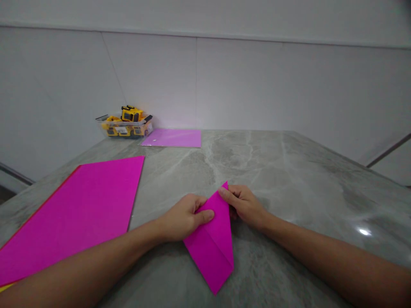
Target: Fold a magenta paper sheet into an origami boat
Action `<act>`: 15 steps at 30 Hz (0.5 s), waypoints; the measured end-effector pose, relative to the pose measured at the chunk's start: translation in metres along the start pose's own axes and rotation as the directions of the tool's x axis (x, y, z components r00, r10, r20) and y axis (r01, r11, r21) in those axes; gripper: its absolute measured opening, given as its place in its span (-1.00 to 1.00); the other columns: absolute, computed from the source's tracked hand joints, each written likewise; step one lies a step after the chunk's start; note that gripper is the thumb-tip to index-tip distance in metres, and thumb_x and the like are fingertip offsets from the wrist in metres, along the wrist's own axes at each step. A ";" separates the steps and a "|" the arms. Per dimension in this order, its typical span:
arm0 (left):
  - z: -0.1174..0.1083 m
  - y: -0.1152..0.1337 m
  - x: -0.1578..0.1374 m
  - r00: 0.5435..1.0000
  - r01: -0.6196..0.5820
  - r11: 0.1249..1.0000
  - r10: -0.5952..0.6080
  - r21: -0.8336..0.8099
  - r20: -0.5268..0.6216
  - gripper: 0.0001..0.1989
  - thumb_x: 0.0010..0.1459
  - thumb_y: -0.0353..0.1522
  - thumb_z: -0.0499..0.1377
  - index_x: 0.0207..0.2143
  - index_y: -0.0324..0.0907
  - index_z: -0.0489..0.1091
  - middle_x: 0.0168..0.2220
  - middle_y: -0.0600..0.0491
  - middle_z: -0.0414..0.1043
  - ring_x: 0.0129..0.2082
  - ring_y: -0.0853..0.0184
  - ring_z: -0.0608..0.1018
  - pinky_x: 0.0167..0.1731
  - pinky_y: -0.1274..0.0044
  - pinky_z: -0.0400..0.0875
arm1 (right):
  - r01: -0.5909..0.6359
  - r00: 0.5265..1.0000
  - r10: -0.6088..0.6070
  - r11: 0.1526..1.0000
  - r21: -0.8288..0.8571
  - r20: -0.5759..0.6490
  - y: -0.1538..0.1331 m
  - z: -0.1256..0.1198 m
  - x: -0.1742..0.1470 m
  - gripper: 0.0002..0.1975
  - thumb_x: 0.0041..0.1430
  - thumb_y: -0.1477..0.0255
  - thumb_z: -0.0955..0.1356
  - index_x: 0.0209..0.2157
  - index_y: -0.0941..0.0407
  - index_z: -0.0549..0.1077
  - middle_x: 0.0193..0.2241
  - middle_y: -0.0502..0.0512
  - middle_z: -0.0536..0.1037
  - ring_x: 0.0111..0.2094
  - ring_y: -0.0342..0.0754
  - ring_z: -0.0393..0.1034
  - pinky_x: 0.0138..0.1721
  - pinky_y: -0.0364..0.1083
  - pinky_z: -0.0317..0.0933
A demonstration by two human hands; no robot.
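Bare forearms (118, 259) flank folded magenta paper (213, 248), pointed, with a diagonal line.

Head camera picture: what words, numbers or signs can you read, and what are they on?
No text can be read.
White front label on the clear plastic box: too blurred to read.
White spot on the lilac sheet: too small to tell if it has writing.
Folded magenta paper: no writing shows.
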State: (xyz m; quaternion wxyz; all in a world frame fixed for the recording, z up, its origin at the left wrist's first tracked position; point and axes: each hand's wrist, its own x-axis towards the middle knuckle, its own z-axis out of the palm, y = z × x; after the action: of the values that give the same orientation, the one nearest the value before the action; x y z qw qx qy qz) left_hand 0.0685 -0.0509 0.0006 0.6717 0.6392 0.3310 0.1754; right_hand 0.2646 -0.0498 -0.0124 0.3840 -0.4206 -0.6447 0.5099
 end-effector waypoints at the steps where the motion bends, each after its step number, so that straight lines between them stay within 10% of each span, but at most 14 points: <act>1: -0.003 0.000 0.002 1.000 -0.002 1.000 0.002 0.012 -0.008 -0.61 0.05 -0.06 0.21 -0.46 -0.22 0.32 -0.58 0.14 0.24 -0.63 0.47 0.25 -0.64 0.64 0.12 | -0.007 1.000 0.007 1.000 0.022 -0.019 0.000 0.000 0.004 -0.44 0.12 -0.08 0.27 -0.64 0.12 0.27 -0.77 -0.11 0.22 -0.74 -0.25 0.07 -0.71 -0.22 -0.06; 15: -0.009 0.001 0.010 1.000 0.019 0.997 -0.020 -0.072 -0.014 -0.58 -0.04 -0.04 0.27 -0.49 -0.25 0.39 -0.56 0.07 0.37 -0.62 0.44 0.35 -0.60 0.61 0.21 | -0.050 0.994 0.057 0.995 0.084 -0.088 0.001 0.004 0.040 -0.42 0.03 -0.09 0.23 -0.76 0.08 0.17 -0.83 -0.11 0.14 -0.78 -0.25 -0.04 -0.74 -0.18 -0.18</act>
State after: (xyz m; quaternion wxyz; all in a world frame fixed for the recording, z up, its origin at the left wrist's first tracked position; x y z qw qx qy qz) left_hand 0.0698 -0.0370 -0.0008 0.6935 0.6099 0.3355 0.1855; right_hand 0.2475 -0.0139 -0.0114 0.4157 -0.4443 -0.5937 0.5265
